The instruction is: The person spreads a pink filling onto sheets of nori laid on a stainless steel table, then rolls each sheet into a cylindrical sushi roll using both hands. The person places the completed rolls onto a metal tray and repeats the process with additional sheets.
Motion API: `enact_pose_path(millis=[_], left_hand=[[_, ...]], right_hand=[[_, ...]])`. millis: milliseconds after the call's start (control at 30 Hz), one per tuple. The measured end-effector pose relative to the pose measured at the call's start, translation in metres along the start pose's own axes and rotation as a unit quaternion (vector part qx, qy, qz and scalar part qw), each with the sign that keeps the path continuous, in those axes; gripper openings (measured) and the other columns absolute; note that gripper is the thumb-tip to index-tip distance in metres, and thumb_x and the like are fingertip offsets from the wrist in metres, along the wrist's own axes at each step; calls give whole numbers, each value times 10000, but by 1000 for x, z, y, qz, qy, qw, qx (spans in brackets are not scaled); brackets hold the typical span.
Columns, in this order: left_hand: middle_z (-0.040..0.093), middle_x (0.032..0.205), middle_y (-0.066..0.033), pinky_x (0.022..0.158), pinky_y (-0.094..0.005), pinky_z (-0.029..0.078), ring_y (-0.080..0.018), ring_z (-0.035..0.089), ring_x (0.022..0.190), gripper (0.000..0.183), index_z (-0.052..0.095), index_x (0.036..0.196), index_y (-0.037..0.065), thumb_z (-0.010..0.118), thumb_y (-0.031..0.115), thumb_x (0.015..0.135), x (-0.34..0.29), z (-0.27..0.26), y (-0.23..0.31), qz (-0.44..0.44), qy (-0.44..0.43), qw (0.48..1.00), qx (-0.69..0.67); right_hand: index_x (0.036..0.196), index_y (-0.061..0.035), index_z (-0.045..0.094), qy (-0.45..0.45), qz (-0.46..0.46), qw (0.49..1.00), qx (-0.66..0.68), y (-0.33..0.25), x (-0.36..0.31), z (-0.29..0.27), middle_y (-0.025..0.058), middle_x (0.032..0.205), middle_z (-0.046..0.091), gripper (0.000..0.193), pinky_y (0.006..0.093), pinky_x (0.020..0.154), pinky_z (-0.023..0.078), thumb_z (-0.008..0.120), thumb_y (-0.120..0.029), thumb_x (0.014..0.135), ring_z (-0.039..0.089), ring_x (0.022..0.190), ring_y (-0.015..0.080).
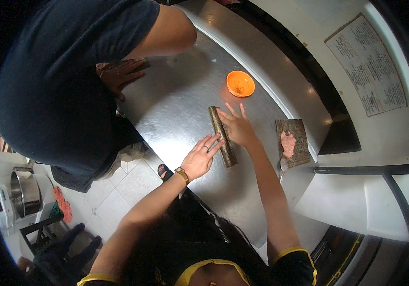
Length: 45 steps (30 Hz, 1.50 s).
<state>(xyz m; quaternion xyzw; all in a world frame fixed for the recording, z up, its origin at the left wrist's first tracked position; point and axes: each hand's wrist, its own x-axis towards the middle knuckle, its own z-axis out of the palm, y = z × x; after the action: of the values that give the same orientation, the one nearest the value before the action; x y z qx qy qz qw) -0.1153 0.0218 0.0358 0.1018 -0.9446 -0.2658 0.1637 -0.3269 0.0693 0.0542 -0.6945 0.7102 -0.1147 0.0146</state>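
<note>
A long, dark greenish-brown roll (229, 153), which looks like a rolled seaweed sheet, lies on the metal table in front of me. My left hand (200, 156), with a ring and a gold-coloured watch, rests its outstretched fingertips on the roll's middle. My right hand (238, 127) lies along the roll's right side near its far end, its fingers spread. Further right is a flat dark seaweed sheet (299, 132) bearing a patch of pink paste (288, 144). A spoon or spatula (283, 165) sits at that sheet's near corner; its exact kind is unclear.
An orange bowl (240, 84) with a little residue stands beyond my hands on the metal table (176, 102). At the left, a co-worker leans in, with a hand (121, 75) over a dark sheet. A metal pot (25, 193) stands on the far left; a dark rail (366, 168) crosses the right.
</note>
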Motion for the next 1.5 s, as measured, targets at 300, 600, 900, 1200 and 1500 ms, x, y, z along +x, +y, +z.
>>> enact_pose_path(millis=[300, 600, 900, 1200, 1500], left_hand=[[361, 1429, -130, 1093, -413, 333, -331, 365, 1303, 627, 376, 1398, 112, 515, 20, 794, 1, 3, -1, 4, 4, 1000, -1], [326, 1452, -130, 1109, -416, 305, -320, 342, 1323, 577, 357, 1404, 99, 511, 82, 848, 0, 2, -2, -3, -16, 1000, -12], [343, 1439, -128, 1097, -415, 322, -327, 359, 1307, 542, 387, 1387, 102, 532, 130, 866, 2, 4, -2, -1, 0, 1000, -5], [348, 1433, -133, 1095, -414, 324, -329, 362, 1304, 554, 388, 1386, 100, 538, 115, 853, 3, 5, -2, 6, 0, 1000, -9], [366, 1417, -141, 1088, -417, 331, -333, 377, 1290, 551, 395, 1378, 93, 542, 110, 848, 1, 6, -3, 3, 1, 1000, -4]], right_hand=[[1177, -61, 620, 135, 110, 984, -32, 52, 31, -36, 63, 1265, 585, 363, 567, 1127, 62, 507, -281, 912, 363, 1344, 263], [1224, -82, 600, 39, 103, 994, -14, 53, 43, -38, 63, 1303, 557, 391, 593, 1120, 38, 412, -285, 948, 333, 1360, 292], [1276, -114, 546, -74, 20, 994, 82, -13, -67, -17, 10, 1372, 498, 482, 618, 1122, 57, 517, -90, 796, 267, 1396, 251], [1262, -97, 570, 115, 104, 987, -27, 61, 13, -34, 50, 1367, 504, 417, 573, 1125, 37, 521, -319, 913, 298, 1381, 274], [1193, -89, 622, 13, 123, 991, -44, 75, 42, -36, 49, 1270, 586, 399, 578, 1126, 33, 382, -314, 968, 325, 1367, 267]])
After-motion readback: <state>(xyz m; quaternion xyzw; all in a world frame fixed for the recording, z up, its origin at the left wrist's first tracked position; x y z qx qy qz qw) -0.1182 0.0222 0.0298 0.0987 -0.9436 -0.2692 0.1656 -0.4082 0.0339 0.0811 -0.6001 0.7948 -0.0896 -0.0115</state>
